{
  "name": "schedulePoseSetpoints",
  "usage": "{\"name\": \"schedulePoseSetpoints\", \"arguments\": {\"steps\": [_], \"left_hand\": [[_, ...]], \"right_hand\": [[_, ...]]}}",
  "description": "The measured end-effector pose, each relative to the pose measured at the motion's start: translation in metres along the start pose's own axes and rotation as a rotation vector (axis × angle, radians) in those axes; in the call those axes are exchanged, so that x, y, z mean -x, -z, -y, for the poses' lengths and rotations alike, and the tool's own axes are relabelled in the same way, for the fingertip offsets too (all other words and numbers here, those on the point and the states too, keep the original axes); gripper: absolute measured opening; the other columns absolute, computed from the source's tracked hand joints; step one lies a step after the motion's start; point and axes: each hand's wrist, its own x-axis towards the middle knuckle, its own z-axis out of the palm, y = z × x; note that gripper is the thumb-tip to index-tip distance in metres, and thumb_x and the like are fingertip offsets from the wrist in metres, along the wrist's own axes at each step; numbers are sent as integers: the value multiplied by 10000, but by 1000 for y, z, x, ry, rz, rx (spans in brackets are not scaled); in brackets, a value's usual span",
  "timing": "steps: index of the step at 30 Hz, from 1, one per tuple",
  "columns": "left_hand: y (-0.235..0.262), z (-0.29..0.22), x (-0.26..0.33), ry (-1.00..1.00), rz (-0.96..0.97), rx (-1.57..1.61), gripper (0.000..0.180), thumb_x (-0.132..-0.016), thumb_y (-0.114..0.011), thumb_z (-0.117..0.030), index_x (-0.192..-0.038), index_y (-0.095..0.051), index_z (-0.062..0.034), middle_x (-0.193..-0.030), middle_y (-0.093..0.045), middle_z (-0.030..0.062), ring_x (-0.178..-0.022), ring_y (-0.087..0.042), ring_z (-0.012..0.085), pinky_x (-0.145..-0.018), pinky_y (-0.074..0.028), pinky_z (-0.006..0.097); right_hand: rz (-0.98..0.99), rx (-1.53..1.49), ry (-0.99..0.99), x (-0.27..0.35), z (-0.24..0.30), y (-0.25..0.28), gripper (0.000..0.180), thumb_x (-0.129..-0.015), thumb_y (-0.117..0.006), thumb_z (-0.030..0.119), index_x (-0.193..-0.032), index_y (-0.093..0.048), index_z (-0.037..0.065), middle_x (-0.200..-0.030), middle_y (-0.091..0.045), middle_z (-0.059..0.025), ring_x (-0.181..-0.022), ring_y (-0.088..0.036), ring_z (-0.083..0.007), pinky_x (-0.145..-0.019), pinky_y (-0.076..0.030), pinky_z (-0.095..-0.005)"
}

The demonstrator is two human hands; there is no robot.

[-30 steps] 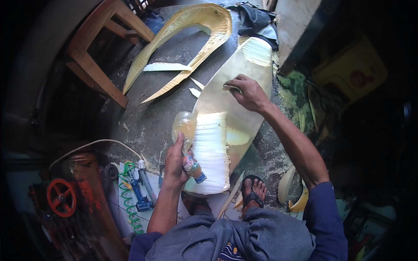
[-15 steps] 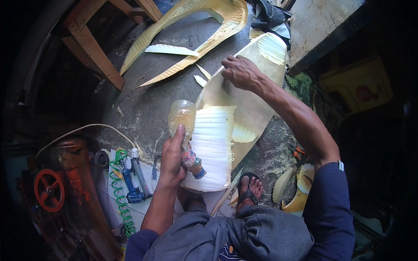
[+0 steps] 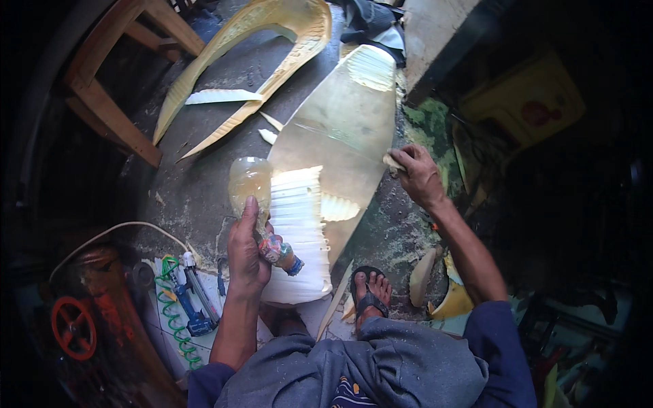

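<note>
My left hand [image 3: 246, 248] is wrapped round a clear plastic bottle [image 3: 250, 178] with amber liquid inside. The bottle is tilted, its taped neck pointing down to the right over a white ridged foam slab [image 3: 294, 238]. My right hand [image 3: 420, 178] pinches a small pale scrap piece [image 3: 392, 162] just past the right edge of a long tan foam sheet [image 3: 340, 122]. Shiny thin streaks cross the sheet's middle. Rough pale patches show at its far end and beside the slab.
A curved yellow foam piece [image 3: 282, 75] lies at the far left, near a wooden stool [image 3: 109, 109]. To the left are a blue nail gun [image 3: 197, 319], a green coiled hose [image 3: 163, 292] and a red handwheel [image 3: 75, 328]. Foam offcuts [image 3: 423, 275] lie right of my foot.
My right hand has moved from the sheet's far left edge across to its right side, and the pale scrap now shows in it. The view has shifted; the left hand still holds the bottle.
</note>
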Motion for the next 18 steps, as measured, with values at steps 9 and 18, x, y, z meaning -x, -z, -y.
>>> {"name": "schedulePoseSetpoints", "arguments": {"steps": [9,18], "left_hand": [[-7,-2,9,-93,-41,58,438,-1011,-667,-470,-1172,-584,-72,-803,-535,-9,-591,-511,80,-550,-504,272],[-4,-21,7,-171,-45,127,515,-1005,-607,-589,-892,-549,-91,-548,-370,-39,-442,-401,79,-466,-423,257]], "right_hand": [[-244,-75,-179,13,21,-18,271,-776,-728,26,-1045,-755,9,-971,-690,-160,-901,-680,-329,-786,-579,-407],[378,-766,-272,80,133,-1,338,-854,-697,106,-1179,-732,20,-1092,-714,-146,-995,-712,-238,-876,-578,-366]]}}
